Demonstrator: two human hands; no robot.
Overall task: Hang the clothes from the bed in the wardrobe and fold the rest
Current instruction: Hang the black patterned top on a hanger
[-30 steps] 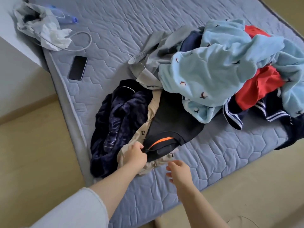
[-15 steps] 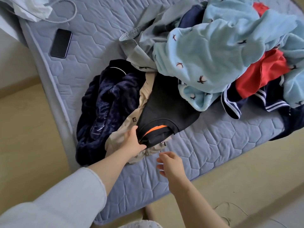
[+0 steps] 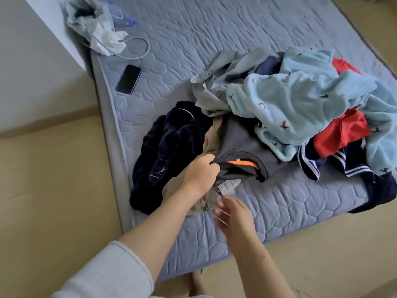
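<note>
A heap of clothes lies on the quilted grey-blue bed (image 3: 193, 35). Nearest me is a dark grey shirt (image 3: 242, 145) with an orange strip inside its collar. My left hand (image 3: 199, 175) grips that collar and lifts it a little off the tan garment (image 3: 211, 140) beneath. My right hand (image 3: 234, 216) hovers just in front of the tan garment with fingers spread, holding nothing. A dark navy fleece (image 3: 174, 147) lies to the left. A light blue fleece (image 3: 300, 102), a red garment (image 3: 341, 134) and a navy striped piece (image 3: 309, 164) pile up on the right.
A black phone (image 3: 129, 79) lies on the bed's left side. Behind it are a white cable (image 3: 139, 50) and a crumpled plastic bag (image 3: 96, 24). A white wall (image 3: 32, 50) stands at the left, and beige floor (image 3: 53, 190) surrounds the bed.
My left hand has closed on the dark grey shirt's collar and pulled it up, exposing a white label. My right hand has come closer to the tan garment with fingers spread.
</note>
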